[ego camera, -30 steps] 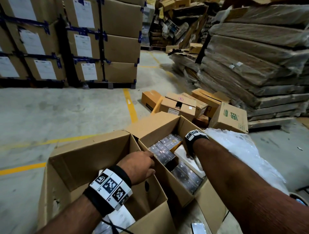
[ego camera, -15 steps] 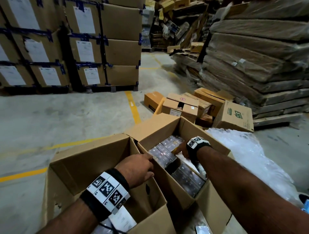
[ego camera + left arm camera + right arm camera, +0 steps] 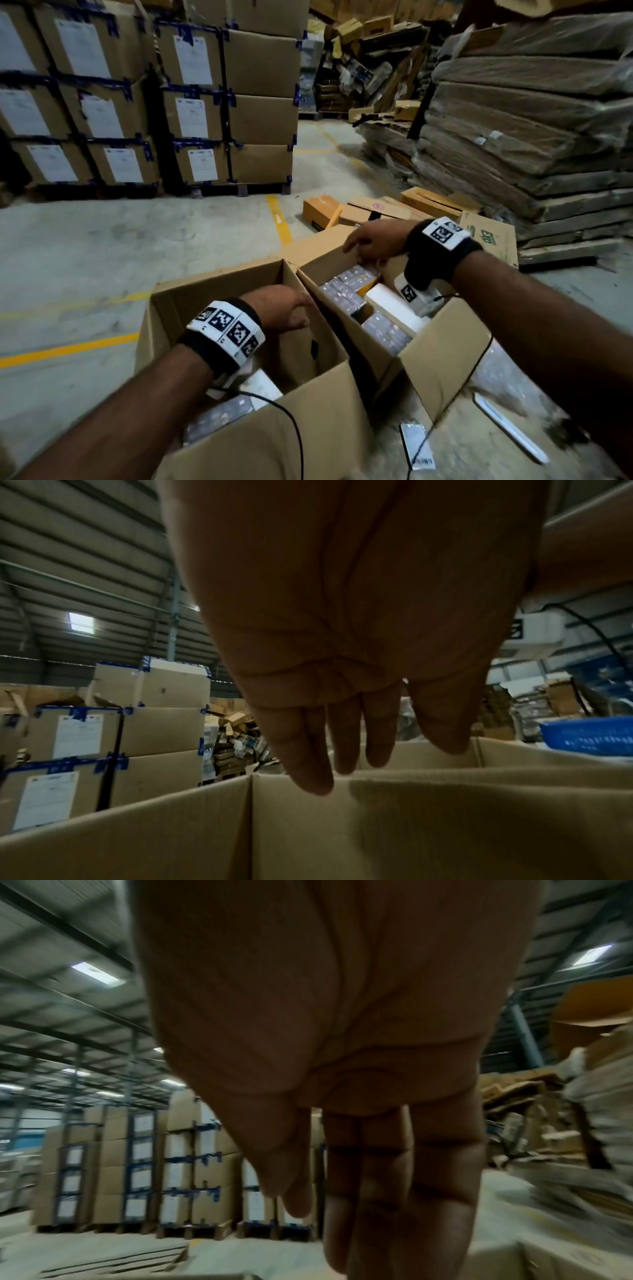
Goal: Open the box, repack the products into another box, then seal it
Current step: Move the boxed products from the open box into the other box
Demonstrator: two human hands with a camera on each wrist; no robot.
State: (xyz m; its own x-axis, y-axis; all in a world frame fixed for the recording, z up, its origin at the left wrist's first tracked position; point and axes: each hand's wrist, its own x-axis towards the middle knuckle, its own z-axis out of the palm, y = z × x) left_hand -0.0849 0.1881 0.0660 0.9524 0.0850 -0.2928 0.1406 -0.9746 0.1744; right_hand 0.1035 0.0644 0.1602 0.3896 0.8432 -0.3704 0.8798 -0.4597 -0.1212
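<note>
Two open cardboard boxes stand side by side on the floor. The right box (image 3: 442, 356) holds several small shrink-wrapped product packs (image 3: 346, 291) and a white sheet (image 3: 390, 305). The left box (image 3: 219, 294) shows more packs (image 3: 222, 418) at its bottom. My left hand (image 3: 291, 308) (image 3: 387, 750) hangs empty over the left box, with straight fingers by the wall between the boxes. My right hand (image 3: 370, 245) (image 3: 335, 1218) hovers above the right box's far flap (image 3: 318, 250), fingers extended, holding nothing.
One loose pack (image 3: 416, 445) lies on the concrete in front of the right box. Small cartons (image 3: 376, 209) and a green-printed carton (image 3: 489, 236) sit behind it. Palletised boxes (image 3: 222, 102) stand at the back left, with stacked flattened cardboard (image 3: 531, 120) to the right.
My right hand has come up out of the right box and moved to its far flap. The left hand stays by the wall between the boxes. The camera has tilted slightly.
</note>
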